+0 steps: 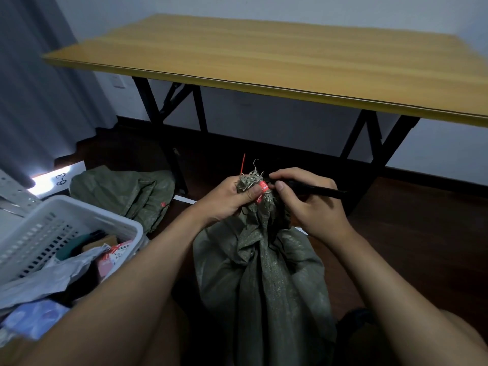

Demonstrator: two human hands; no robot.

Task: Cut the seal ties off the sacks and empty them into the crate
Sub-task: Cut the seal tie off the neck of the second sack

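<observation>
Centre of frame: olive-green woven plastic sack [264, 273] stands upright on the dark floor, neck bunched. Left hand [227, 196] grips the frayed neck, thumb pressed on the red seal tie [262, 192]; the tie's thin tail sticks up above. Right hand [309, 204] holds a slim black cutting tool [314, 190], tip at the tie; blade itself too dark to make out, possibly a knife. Lower left: white perforated plastic crate [87, 215] holding parcels. Behind it, a flattened green sack [124, 191]. Upper frame: yellow wood-grain folding table [264, 54].
</observation>
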